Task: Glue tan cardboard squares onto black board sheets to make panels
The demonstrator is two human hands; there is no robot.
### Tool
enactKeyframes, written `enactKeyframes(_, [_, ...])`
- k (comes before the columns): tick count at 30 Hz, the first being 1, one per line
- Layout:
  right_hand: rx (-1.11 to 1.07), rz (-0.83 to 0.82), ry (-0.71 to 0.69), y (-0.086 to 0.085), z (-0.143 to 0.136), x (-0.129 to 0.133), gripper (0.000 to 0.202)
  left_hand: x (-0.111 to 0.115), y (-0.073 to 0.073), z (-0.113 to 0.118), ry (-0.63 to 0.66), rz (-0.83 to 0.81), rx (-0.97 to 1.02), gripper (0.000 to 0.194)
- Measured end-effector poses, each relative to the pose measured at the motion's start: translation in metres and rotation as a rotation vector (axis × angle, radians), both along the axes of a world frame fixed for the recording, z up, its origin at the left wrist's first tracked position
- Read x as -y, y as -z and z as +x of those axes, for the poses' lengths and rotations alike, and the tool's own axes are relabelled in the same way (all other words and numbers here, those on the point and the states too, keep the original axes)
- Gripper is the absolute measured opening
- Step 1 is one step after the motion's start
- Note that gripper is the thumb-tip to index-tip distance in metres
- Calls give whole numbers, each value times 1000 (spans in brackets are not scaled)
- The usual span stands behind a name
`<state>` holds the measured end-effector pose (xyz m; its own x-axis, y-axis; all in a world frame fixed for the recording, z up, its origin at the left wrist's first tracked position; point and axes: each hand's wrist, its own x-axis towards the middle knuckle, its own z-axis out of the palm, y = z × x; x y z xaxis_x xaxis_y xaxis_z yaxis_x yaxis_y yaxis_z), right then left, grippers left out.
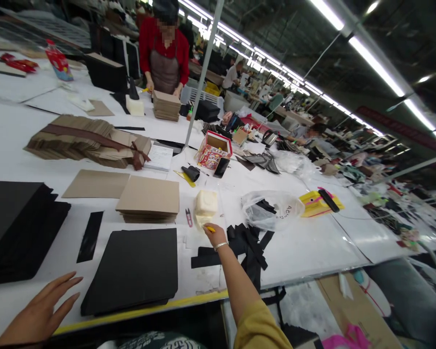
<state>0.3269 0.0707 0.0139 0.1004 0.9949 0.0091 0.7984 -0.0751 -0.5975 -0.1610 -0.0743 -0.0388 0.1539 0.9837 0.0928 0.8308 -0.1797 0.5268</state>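
My right hand (215, 235), with a bangle at the wrist, is closed around a small yellow-handled tool (211, 229); its tip is hidden. That hand is at the near side of a pale cream block-like container (206, 202). Spread and holding nothing, my left hand (45, 310) is low at the table's left front. Between the hands lies a stack of black sheets (134, 266). A single black strip (90, 236) lies beyond my left hand. Pink thread snips (189, 217) rest beside a stack of tan boards (148, 198). Several black strips (249, 247) lie loosely right of my right hand.
A tall black stack (14, 228) stands at far left. Behind are a tied bundle of tan pieces (83, 138), a red patterned box (215, 151) and a metal pole (203, 72). A plastic bag (271, 211) lies to the right. Across the table, a person in red (164, 53) handles boards.
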Motion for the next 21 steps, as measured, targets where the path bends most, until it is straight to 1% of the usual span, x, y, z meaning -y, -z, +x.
enactKeyframes(4, [-53, 10, -36, -2, 5, 13, 16, -15, -25, 30, 6, 28, 39, 30])
enactKeyframes(7, [-103, 23, -37, -9, 9, 19, 18, -28, -44, 48, 24, 44, 9, 34])
enactKeyframes(8, [-151, 22, 6, -11, 9, 19, 20, -33, -51, 54, 25, 55, 3, 35])
enactKeyframes(9, [-219, 16, 78, -12, 8, 18, 22, -39, -59, 60, 26, 69, 1, 36])
enactKeyframes(10, [-295, 8, 163, -13, 6, 17, 25, -45, -66, 67, 26, 84, 2, 36])
enactKeyframes(11, [-396, -7, 287, -13, 3, 15, 27, -51, -74, 73, 31, 101, 3, 35])
enactKeyframes(13, [-473, -3, 373, -10, -4, 10, 30, -66, -88, 87, 57, 132, -4, 32])
enactKeyframes(15, [-519, -18, 476, -6, -8, 8, 27, -83, -100, 101, 99, 168, -22, 30])
enactKeyframes(17, [-480, -31, 515, -6, -7, 10, 25, -100, -107, 116, 145, 205, -41, 31])
enactKeyframes(18, [-414, -24, 492, -8, -3, 12, 24, -110, -110, 123, 169, 222, -49, 32])
enactKeyframes(19, [-335, -6, 460, -13, 1, 14, 25, -119, -111, 130, 194, 236, -59, 34])
enactKeyframes(21, [-188, 37, 391, -27, 7, 15, 27, -138, -111, 141, 240, 243, -95, 38])
